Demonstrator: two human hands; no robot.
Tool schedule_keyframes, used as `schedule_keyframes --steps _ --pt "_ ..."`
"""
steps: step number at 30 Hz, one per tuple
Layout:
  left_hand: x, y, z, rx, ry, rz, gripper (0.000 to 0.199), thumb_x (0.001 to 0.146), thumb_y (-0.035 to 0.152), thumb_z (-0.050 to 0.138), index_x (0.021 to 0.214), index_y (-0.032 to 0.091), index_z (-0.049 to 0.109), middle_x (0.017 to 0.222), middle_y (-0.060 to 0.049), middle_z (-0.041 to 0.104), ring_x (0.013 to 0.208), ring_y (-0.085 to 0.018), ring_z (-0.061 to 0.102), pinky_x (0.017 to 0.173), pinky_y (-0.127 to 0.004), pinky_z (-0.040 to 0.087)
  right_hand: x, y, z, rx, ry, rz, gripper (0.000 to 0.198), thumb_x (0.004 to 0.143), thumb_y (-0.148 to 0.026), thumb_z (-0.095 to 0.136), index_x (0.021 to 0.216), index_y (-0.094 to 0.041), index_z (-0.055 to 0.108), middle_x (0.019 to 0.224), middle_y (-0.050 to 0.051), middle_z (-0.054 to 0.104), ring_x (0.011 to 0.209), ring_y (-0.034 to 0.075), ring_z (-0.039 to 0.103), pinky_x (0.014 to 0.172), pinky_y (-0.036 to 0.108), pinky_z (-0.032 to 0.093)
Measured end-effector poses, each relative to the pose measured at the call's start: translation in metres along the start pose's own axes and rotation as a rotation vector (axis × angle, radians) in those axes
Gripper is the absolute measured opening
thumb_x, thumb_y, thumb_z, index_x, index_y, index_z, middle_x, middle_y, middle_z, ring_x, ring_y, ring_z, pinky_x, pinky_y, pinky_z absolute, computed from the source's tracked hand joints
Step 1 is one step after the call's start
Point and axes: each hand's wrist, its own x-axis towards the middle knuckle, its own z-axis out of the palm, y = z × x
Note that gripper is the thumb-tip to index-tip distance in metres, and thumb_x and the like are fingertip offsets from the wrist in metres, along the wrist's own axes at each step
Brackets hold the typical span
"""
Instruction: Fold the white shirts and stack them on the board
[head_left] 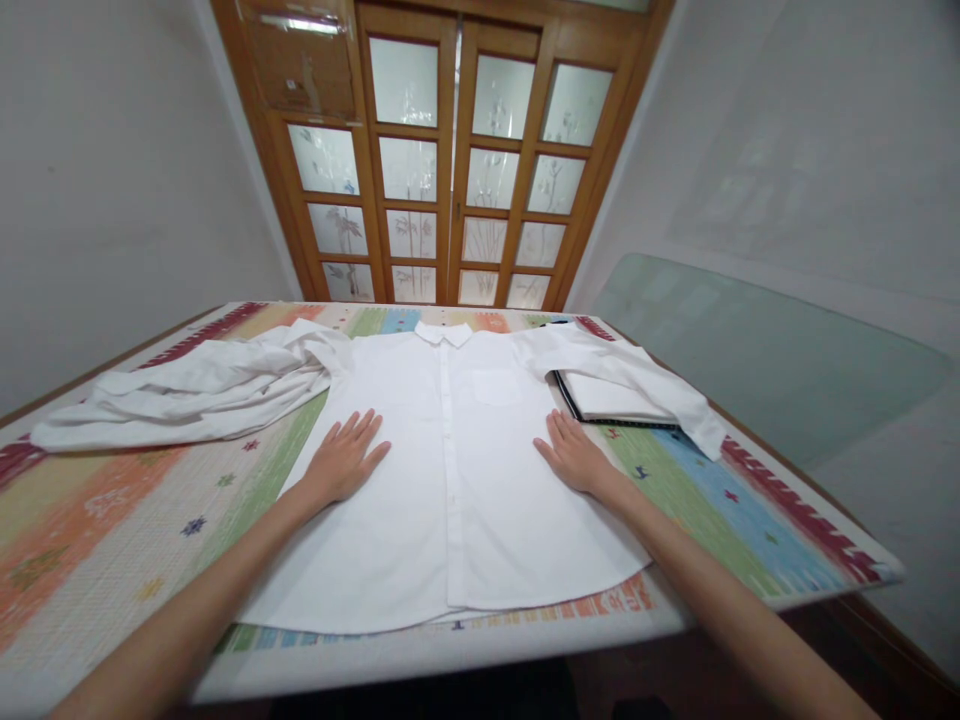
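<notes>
A white button-up shirt (397,530) lies spread front side up, its collar (442,334) at the far end and its hem close to the table's near edge. Flat on the shirt's left side rests my left hand (346,456), fingers apart, holding nothing. My right hand (574,450) lies open on the opposite side of the shirt, near its side seam. The shirt's right sleeve (637,375) stretches outward over part of a black-edged notebook (611,397) with pale pages. Beyond my left hand, a rumpled heap of white cloth (202,385) touches the left sleeve area.
A colourful striped tablecloth (217,500) covers the table under everything. A pale green glass panel (765,340) leans by the right wall. Wooden doors with glass panes (450,150) stand behind the table. Some small dark object (555,323) shows past the shirt's right shoulder.
</notes>
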Motion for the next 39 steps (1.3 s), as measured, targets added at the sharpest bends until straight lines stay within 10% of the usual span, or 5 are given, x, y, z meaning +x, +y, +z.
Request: schedule_keyframes --steps 8,12,17,25,39 --pt "-0.045 0.025 0.006 -0.069 0.006 0.152 0.054 0.095 0.043 0.033 0.145 0.024 0.04 0.154 -0.007 0.033 0.144 -0.03 0.022 0.114 -0.055 0.022 -0.032 -0.085 -0.045 0.197 0.028 -0.337 0.039 0.095 -0.037 0.039 0.118 -0.014 0.06 0.127 0.017 0.058 0.122 0.026 0.049 0.103 0.042 0.037" --pt "-0.062 0.049 -0.008 -0.248 -0.069 0.332 0.044 0.093 0.027 0.038 0.134 0.029 0.054 0.146 -0.003 0.046 0.139 -0.023 0.036 0.114 -0.048 0.027 -0.031 -0.143 -0.063 0.216 -0.034 -0.301 0.028 0.093 -0.039 0.049 0.085 -0.017 0.064 0.089 0.01 0.066 0.09 0.022 0.06 0.081 0.033 0.044" --pt "-0.067 0.064 -0.021 -0.492 -0.016 0.318 0.04 0.086 0.013 0.041 0.108 0.027 0.071 0.12 -0.003 0.068 0.116 -0.018 0.058 0.104 -0.039 0.043 -0.021 -0.188 -0.064 0.152 -0.189 -0.176 0.039 0.09 -0.05 0.051 0.09 -0.015 0.068 0.085 0.015 0.07 0.076 0.025 0.065 0.067 0.032 0.043" --pt "-0.067 0.078 -0.031 -0.52 -0.024 0.272 0.033 0.083 0.013 0.046 0.098 0.026 0.072 0.098 -0.004 0.07 0.096 -0.019 0.06 0.089 -0.034 0.046 -0.008 -0.183 -0.069 0.219 -0.237 -0.136 0.024 0.084 -0.031 0.054 0.075 -0.015 0.071 0.078 0.016 0.071 0.073 0.025 0.066 0.062 0.029 0.04" --pt "-0.033 0.113 -0.017 -0.451 -0.092 0.314 0.027 0.073 0.009 0.05 0.084 0.021 0.071 0.079 -0.004 0.065 0.079 -0.019 0.059 0.076 -0.029 0.043 -0.016 -0.148 -0.059 0.977 -0.466 -0.096 0.013 0.076 -0.01 0.049 0.073 -0.018 0.059 0.042 -0.008 0.053 0.039 0.011 0.053 0.045 0.019 0.037"
